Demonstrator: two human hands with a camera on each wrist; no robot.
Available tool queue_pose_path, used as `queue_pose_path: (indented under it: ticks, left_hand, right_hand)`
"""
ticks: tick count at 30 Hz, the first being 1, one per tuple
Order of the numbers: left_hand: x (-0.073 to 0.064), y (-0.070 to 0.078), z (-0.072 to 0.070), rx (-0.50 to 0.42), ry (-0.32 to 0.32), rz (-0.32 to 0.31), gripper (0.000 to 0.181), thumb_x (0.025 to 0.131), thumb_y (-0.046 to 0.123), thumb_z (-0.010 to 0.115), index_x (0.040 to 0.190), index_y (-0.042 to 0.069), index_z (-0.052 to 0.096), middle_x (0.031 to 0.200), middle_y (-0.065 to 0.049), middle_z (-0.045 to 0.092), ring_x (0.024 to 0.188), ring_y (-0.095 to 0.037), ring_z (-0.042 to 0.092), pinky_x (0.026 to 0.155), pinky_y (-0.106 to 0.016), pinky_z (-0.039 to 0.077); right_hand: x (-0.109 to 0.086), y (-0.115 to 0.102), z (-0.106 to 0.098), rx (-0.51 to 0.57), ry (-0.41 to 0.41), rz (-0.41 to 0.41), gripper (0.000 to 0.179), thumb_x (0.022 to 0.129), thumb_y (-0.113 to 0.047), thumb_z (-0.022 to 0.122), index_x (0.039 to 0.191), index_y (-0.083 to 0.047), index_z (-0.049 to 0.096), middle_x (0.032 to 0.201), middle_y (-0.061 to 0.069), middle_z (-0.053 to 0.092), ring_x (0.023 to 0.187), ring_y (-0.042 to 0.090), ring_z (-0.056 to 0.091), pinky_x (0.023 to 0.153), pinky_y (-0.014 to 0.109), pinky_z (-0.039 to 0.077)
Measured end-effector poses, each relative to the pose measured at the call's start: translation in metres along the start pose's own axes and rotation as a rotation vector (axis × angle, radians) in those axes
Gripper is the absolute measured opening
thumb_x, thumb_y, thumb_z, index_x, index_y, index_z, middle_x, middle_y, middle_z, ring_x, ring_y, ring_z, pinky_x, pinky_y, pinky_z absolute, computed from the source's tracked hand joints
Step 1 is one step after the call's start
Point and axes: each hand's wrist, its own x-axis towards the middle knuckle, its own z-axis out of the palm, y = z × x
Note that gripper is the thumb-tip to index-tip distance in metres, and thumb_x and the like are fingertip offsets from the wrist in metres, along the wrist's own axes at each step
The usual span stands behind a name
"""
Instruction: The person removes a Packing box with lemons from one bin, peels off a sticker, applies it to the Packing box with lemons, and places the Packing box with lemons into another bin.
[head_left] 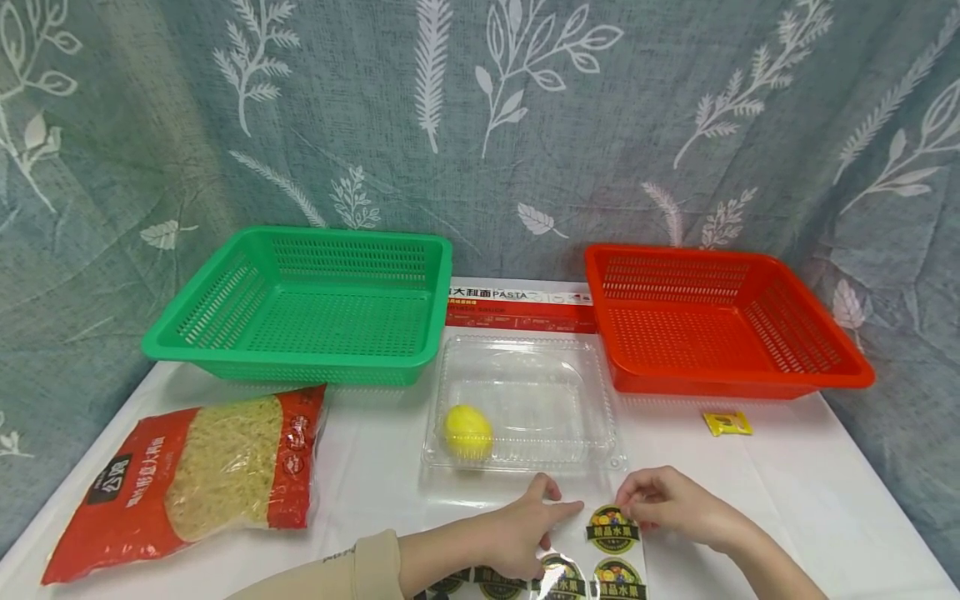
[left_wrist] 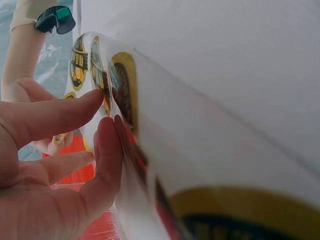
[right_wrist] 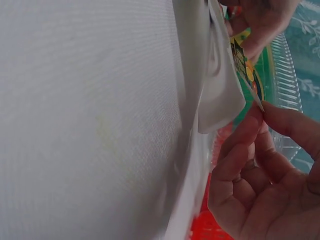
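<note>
A glossy sheet of round fruit stickers [head_left: 558, 577] lies at the table's front, black and gold with fruit pictures. My left hand [head_left: 517, 533] rests on it, forefinger reaching toward the upper right sticker. In the left wrist view, the thumb and a fingertip of the left hand [left_wrist: 65, 160] press against the sheet's face. My right hand [head_left: 675, 504] pinches the edge of a sticker [head_left: 612, 530] between thumb and forefinger. The right wrist view shows that sticker's edge [right_wrist: 256, 92] raised at the fingertips of the right hand [right_wrist: 270, 170], beside the sheet's curled white corner [right_wrist: 220, 105].
Behind the hands, a clear plastic box [head_left: 525, 400] holds a lemon [head_left: 468, 432]. A green basket [head_left: 337, 325] stands back left, a red basket [head_left: 675, 333] back right. A pasta bag [head_left: 217, 475] lies left, a small yellow packet [head_left: 727, 423] right. A red pasta box [head_left: 525, 315] lies between the baskets.
</note>
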Motion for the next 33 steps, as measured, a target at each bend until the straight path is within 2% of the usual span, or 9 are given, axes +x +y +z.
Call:
queue_pose_path:
  ticks: [12, 19, 27, 33]
  left_hand:
    - [0.001, 0.000, -0.001, 0.015, 0.009, 0.001, 0.078, 0.072, 0.008, 0.075, 0.140, 0.010, 0.036, 0.122, -0.003, 0.029, 0.065, 0.002, 0.044, 0.059, -0.012, 0.041]
    - [0.001, 0.001, 0.002, 0.062, 0.036, 0.031, 0.076, 0.072, 0.009, 0.076, 0.139, 0.007, 0.038, 0.121, -0.005, 0.029, 0.065, 0.004, 0.043, 0.060, -0.010, 0.040]
    - [-0.002, 0.001, 0.000, 0.017, 0.026, 0.066, 0.067, 0.078, 0.014, 0.070, 0.138, 0.007, 0.039, 0.119, -0.002, 0.029, 0.065, 0.003, 0.042, 0.059, -0.010, 0.040]
    - [-0.005, 0.000, -0.001, -0.037, 0.068, 0.106, 0.054, 0.081, 0.015, 0.067, 0.131, 0.007, 0.047, 0.110, 0.002, 0.033, 0.068, 0.004, 0.043, 0.062, -0.010, 0.040]
  right_hand:
    - [-0.003, -0.002, -0.004, 0.013, 0.026, 0.003, 0.013, 0.084, -0.004, 0.056, 0.091, 0.006, 0.060, 0.075, 0.006, 0.057, 0.063, 0.010, 0.053, 0.056, 0.023, 0.047]
    - [-0.004, -0.004, -0.007, -0.003, 0.042, 0.007, 0.013, 0.084, -0.005, 0.057, 0.092, 0.005, 0.060, 0.076, 0.007, 0.058, 0.065, 0.011, 0.054, 0.058, 0.025, 0.049]
    - [-0.007, -0.007, -0.010, -0.011, 0.032, -0.008, 0.014, 0.085, -0.006, 0.057, 0.093, 0.005, 0.060, 0.075, 0.006, 0.058, 0.063, 0.011, 0.053, 0.055, 0.024, 0.045]
    - [-0.007, -0.011, -0.008, 0.000, 0.037, -0.005, 0.015, 0.086, -0.008, 0.057, 0.093, 0.005, 0.060, 0.077, 0.007, 0.059, 0.064, 0.010, 0.053, 0.056, 0.025, 0.046]
